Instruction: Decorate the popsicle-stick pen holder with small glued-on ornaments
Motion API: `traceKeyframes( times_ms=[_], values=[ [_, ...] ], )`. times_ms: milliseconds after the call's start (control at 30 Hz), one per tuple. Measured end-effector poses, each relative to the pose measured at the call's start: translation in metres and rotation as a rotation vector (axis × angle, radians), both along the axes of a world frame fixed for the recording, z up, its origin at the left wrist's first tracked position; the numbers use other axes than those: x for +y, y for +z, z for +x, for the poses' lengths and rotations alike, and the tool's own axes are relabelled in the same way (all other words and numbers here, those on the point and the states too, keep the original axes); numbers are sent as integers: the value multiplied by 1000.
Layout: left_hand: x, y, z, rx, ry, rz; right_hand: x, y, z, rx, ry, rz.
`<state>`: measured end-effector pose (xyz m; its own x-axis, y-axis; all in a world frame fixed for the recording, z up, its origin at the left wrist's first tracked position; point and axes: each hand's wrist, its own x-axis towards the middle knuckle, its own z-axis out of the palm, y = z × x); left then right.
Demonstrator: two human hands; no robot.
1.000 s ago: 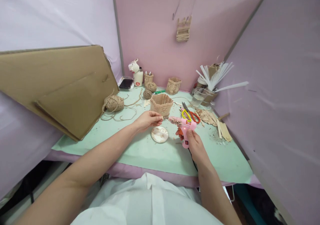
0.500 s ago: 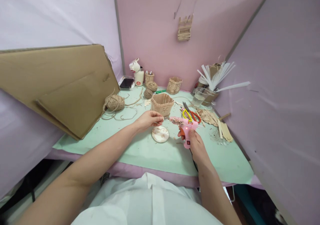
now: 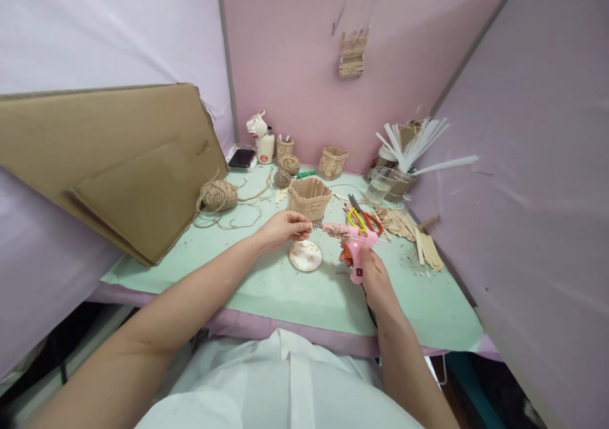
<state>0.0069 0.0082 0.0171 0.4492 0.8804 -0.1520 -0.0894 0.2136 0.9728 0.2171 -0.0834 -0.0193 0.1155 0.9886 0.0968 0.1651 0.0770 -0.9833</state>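
Note:
My right hand (image 3: 373, 275) grips a pink glue gun (image 3: 354, 246) whose nozzle points left over the green table (image 3: 266, 289). My left hand (image 3: 281, 228) is closed in a pinch on a small piece at its fingertips, too small to name, held right at the gun's nozzle. Just below both lies a round flat disc (image 3: 305, 256). A small basket of wooden sticks (image 3: 308, 198) stands right behind my left hand.
Scissors with yellow and red handles (image 3: 362, 219) and loose wooden sticks (image 3: 425, 248) lie to the right. A ball of twine (image 3: 217, 195) with loose string sits left, beside a big leaning cardboard sheet (image 3: 109, 156). Cups, a plastic glass (image 3: 379, 184) and white strips stand at the back.
The glue gun's nozzle and my left fingertips have come slightly closer together. Otherwise both hands stay in place.

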Motion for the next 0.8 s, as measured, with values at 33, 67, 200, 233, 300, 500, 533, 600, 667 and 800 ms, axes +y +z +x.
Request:
traceKeyframes(
  times_ms=[33,67,200,233,300,500,533,600,667,800],
  values=[
    [0,0,0,0,-1,1,0,0,0,1,-1,-2],
    [0,0,0,1,-2,2,0,0,0,1,-3,-4],
    [0,0,0,5,-8,7,0,1,0,-3,-1,-6],
    [0,0,0,5,-6,7,0,1,0,-5,0,-5],
    [0,0,0,3,-4,3,0,2,0,-10,-2,1],
    [0,0,0,2,-3,-4,1,0,0,-9,-10,1],
    [0,0,0,5,0,-6,1,-1,0,-4,-14,2],
    [0,1,0,14,3,-9,0,-1,0,3,-14,5],
    [0,1,1,18,5,-5,0,-1,1,4,-4,4],
    [0,1,0,14,1,-1,1,-1,0,-5,-8,-3]
  ],
)
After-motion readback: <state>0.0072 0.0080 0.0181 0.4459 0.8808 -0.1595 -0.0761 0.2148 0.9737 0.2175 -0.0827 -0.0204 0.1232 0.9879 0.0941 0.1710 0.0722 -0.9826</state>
